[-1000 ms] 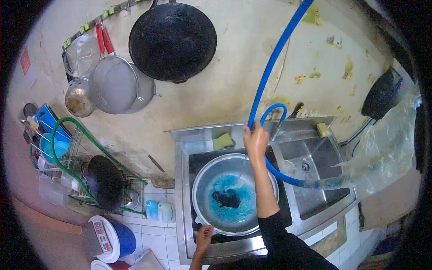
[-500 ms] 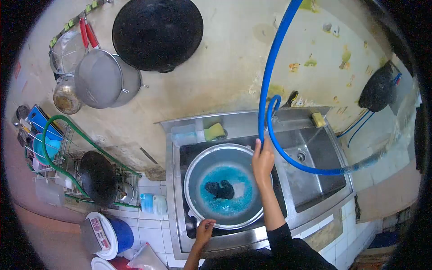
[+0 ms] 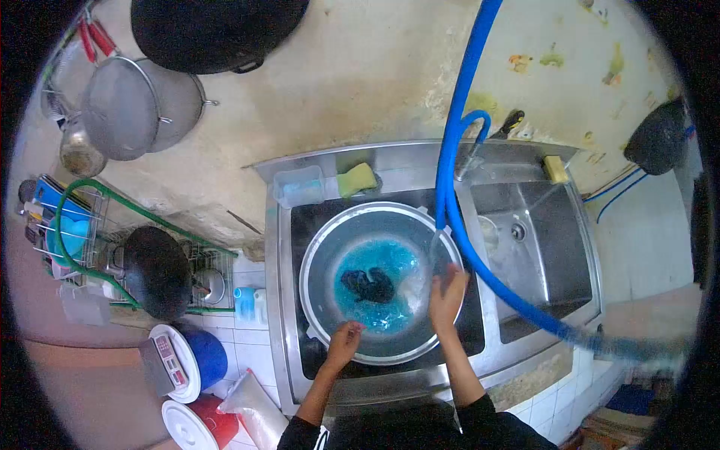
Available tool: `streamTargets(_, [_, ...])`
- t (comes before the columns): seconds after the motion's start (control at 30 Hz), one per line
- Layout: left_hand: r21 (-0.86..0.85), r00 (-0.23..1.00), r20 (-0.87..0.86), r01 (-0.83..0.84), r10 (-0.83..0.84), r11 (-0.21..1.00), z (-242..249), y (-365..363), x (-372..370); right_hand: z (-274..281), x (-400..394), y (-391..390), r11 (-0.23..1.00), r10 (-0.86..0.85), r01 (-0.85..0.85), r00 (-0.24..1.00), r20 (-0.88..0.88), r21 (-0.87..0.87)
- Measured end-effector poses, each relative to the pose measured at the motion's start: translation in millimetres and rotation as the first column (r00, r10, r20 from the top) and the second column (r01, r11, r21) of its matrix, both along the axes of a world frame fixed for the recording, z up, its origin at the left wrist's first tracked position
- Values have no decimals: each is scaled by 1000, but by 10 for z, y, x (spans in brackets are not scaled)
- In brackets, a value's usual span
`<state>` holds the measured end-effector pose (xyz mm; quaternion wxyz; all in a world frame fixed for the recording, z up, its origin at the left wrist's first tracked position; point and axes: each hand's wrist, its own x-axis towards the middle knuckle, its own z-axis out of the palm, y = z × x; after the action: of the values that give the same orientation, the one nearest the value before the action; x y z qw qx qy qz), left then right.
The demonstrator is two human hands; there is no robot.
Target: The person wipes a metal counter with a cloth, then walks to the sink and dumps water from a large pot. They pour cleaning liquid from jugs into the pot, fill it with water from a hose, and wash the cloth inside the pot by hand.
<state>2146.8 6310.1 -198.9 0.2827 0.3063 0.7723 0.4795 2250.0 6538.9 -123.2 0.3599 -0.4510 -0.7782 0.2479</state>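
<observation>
Steel basin point(image 3: 330, 247) rim under left hand point(image 3: 343, 345), right hand point(image 3: 448, 296).

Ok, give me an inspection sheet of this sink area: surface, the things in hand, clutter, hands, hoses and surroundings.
Surface: steel double sink, wet.
Things in hand: big metal basin in the left bowl, holding blue soapy water and a dark cloth.
Clutter: yellow sponge and clear tub on the back ledge; second sponge at the right corner.
Hands: left hand on the basin's near rim; right hand open over its right edge, grip unclear.
Hoses: blue hose hangs from above, loops by the tap and runs off right; green hose on the rack.
Surroundings: stained wall with hung strainers and wok; dish rack, buckets on a tiled floor.
</observation>
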Motion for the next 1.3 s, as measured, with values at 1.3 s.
streamTargets(1.3, [61,914,403,22,-45,998,-1583,1518,-611,-1641,-723,189,552,205,-401,915,-347,-731])
